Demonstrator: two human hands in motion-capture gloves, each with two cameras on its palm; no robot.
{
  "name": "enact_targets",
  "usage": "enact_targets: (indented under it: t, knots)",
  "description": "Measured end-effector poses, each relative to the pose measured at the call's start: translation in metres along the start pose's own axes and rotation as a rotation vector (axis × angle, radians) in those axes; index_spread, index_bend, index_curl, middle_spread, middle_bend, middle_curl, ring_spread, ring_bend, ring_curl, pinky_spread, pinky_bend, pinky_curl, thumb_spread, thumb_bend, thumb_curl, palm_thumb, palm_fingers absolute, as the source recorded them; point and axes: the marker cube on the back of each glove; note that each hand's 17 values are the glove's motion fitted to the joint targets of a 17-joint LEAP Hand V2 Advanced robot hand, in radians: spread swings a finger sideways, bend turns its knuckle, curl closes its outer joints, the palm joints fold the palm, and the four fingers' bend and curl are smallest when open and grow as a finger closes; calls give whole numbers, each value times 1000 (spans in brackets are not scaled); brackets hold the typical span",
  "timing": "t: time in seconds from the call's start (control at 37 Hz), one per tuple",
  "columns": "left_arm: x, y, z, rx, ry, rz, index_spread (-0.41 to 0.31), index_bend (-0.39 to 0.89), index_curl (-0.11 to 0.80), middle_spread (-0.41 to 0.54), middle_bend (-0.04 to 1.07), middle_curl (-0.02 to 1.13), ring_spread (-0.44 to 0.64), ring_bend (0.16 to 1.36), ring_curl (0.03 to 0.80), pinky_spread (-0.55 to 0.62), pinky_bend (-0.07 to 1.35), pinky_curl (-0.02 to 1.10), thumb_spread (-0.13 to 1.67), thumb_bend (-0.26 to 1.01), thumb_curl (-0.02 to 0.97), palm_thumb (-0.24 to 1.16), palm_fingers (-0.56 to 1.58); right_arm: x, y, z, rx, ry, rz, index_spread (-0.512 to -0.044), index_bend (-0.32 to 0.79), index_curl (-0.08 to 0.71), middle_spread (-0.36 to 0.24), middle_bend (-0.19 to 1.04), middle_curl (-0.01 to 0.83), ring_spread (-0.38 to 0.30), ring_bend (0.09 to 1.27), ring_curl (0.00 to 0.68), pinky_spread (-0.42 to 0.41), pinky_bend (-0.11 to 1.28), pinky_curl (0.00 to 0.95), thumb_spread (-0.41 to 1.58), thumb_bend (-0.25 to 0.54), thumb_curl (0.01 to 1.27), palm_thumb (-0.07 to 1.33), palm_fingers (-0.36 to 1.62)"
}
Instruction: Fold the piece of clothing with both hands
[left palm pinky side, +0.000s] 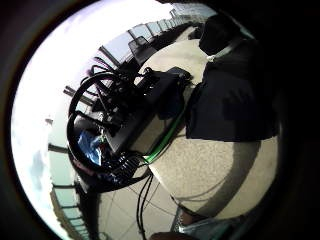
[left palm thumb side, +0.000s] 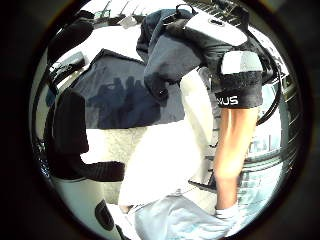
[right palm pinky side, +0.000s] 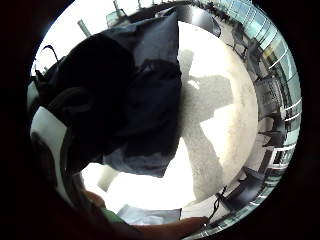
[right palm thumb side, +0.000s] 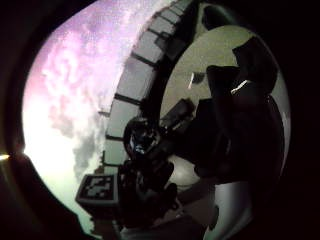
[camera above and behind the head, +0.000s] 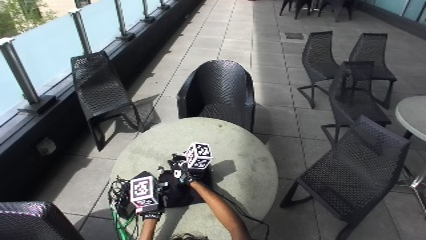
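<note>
A tiled terrace holds a round, speckled stone-like table (camera above and behind the head: 233, 155) ringed by dark woven chairs: one (camera above and behind the head: 219, 92) directly across it, one (camera above and behind the head: 100, 90) by the glass railing, one (camera above and behind the head: 356, 170) to the right. On the near left part of the tabletop lies the piece of clothing (camera above and behind the head: 174, 192), a dark, soft, rumpled garment, partly flat. A tangle of black cables and gear (camera above and behind the head: 120, 200) sits at the table's left edge just beside it. The right hand (camera above and behind the head: 185, 175) reaches forward over the garment's far side; its little finger side palm view shows dark cloth (right palm pinky side: 145, 95) bunched close against that palm, though whether the fingers clamp it cannot be told. The left hand (camera above and behind the head: 150, 212) hovers at the garment's near left edge; its finger position cannot be told either.
</note>
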Motion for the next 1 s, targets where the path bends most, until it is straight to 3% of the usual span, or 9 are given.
enact_targets:
  t: [0.16,0.32,0.57,0.65,0.7,0.76,0.78,0.86,1.0]
  knots:
    - [-42,20,-14,20,26,-103,-124,154,373,-63,160,329,48,546,344,298,271,408,1514,51,278,527,522,-74,46,33,-200,122,-85,-293,110,266,-179,581,567,-211,955,547,-309,687,433,552,-31,585,986,1230]
    - [-73,36,-8,23,55,-169,-124,155,372,-63,161,328,48,539,342,299,270,408,1521,66,291,564,521,-91,63,86,-300,290,-127,-293,102,264,-176,579,571,-211,958,549,-311,696,434,518,-29,614,985,1221]
    - [-81,38,1,29,38,-159,-116,160,372,-58,166,331,40,548,347,300,241,400,1526,81,311,604,519,-94,70,114,-356,264,-157,-298,100,262,-174,585,578,-212,960,552,-310,696,432,488,-32,645,979,1217]
    - [-77,30,6,48,38,-144,-42,108,349,8,137,321,79,567,356,311,302,419,1564,108,327,642,420,-90,75,103,-419,210,-177,-297,59,246,-175,594,582,-213,968,554,-311,714,435,481,-33,654,979,1192]
    - [-69,25,6,66,42,-123,-95,168,360,-38,180,325,59,556,348,311,262,403,1542,85,325,605,489,-86,81,92,-486,140,-186,-300,-18,212,-178,574,574,-219,915,536,-304,794,452,539,-70,645,898,1088]
    - [-59,22,1,77,39,-99,-101,163,358,-43,177,322,57,549,336,326,258,396,1533,79,329,598,506,-78,86,77,-530,81,-186,-299,-51,183,-179,540,561,-221,912,534,-266,777,441,676,-93,615,785,976]
    - [-54,21,-1,82,36,-87,-104,160,358,-46,173,323,56,551,338,327,258,396,1531,77,331,596,511,-72,87,68,-538,67,-187,-298,3,189,-164,490,541,-192,816,503,-186,711,429,765,-120,581,696,714]
    - [-37,15,-5,104,30,-51,-110,158,358,-54,168,325,53,548,339,334,258,397,1525,73,337,594,515,-45,86,35,-524,119,-184,-296,52,202,-139,481,536,-146,743,508,-110,715,459,886,-80,540,621,587]
    - [-13,-17,-4,210,-48,28,-124,163,363,-72,176,333,51,536,336,348,232,390,1495,49,342,568,532,35,52,0,-344,383,-161,-315,202,238,-96,401,488,-45,493,410,35,608,403,1032,-59,468,493,323]
